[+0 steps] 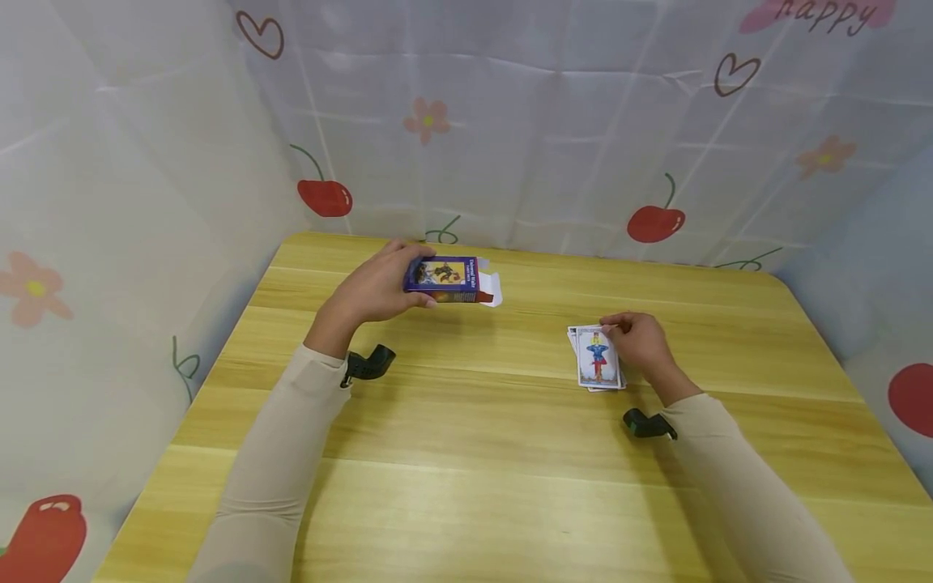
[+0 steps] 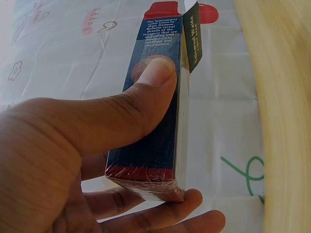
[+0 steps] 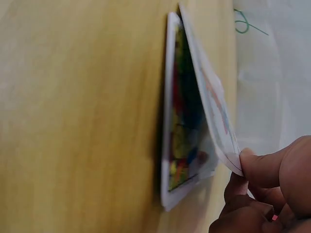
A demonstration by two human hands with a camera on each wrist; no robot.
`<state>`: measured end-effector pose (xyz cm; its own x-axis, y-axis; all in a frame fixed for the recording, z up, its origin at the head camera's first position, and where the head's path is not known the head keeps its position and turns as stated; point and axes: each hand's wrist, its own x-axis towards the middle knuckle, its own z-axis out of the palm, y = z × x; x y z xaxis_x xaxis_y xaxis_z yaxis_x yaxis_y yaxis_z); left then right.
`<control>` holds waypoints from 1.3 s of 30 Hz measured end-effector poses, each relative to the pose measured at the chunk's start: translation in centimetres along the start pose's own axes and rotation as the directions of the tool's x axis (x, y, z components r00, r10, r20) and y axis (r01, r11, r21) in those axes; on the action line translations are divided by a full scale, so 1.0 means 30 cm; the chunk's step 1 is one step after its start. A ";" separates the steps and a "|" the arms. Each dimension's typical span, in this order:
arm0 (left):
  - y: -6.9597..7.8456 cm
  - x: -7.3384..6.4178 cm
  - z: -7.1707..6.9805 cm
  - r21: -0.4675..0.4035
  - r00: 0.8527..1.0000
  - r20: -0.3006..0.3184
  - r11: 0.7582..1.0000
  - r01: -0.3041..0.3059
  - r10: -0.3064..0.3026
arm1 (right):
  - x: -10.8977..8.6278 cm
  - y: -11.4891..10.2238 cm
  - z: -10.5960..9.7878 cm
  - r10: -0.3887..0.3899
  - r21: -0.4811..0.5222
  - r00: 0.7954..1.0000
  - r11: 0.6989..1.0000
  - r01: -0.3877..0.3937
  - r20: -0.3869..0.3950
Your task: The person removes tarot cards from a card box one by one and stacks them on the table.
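The left hand (image 1: 379, 287) grips the open card box (image 1: 446, 279) above the far side of the table (image 1: 466, 453) — thumb pressed on its side — while the right hand (image 1: 641, 344) pinches the top card of the loose cards (image 1: 596, 358) lying nearby, none boxed yet.

Head view: high, facing forward and down over whole desk (image 1: 466, 453). Left wrist view: very close, shares card box (image 2: 155, 107) at upper centre. Right wrist view: close, low along desk, shares card pile (image 3: 187, 121) at centre right.
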<state>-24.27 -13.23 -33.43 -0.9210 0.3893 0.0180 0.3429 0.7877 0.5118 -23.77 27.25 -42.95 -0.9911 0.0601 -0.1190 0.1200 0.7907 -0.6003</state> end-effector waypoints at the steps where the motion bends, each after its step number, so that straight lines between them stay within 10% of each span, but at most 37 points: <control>1: 0.000 0.000 0.000 -0.001 1.000 0.000 1.000 -0.001 0.001 | 0.001 0.000 0.004 0.007 -0.007 1.000 1.000 -0.007 -0.006; 25: 0.003 -0.002 -0.005 -0.009 1.000 0.011 1.000 -0.001 0.001 | -0.014 -0.013 0.046 0.018 -0.023 0.993 1.000 -0.021 -0.118; 39: 0.003 -0.005 -0.010 -0.010 1.000 0.003 1.000 -0.017 0.017 | -0.088 -0.238 0.075 -0.284 0.249 0.954 0.921 0.299 -0.097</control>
<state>-24.16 -13.34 -33.12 -0.9144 0.4042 0.0237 0.3565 0.7760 0.5202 -21.89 20.08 -40.12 -0.9852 -0.1077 0.1337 -0.1716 0.5949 -0.7852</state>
